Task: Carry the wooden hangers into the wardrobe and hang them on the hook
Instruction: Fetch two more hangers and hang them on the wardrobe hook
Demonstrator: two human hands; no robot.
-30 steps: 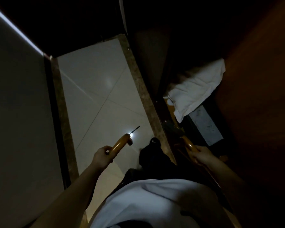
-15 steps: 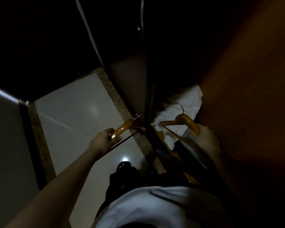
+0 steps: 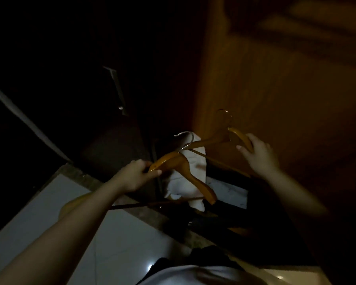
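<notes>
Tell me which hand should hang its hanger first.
Probably the right hand: the right hanger sits higher, beside the wooden panel. The left hand holds the left hanger lower, farther from it.

Everything is seen from one head-worn camera, pointed forward and down, close above the left hand (image 3: 135, 175) and right hand (image 3: 259, 156).
</notes>
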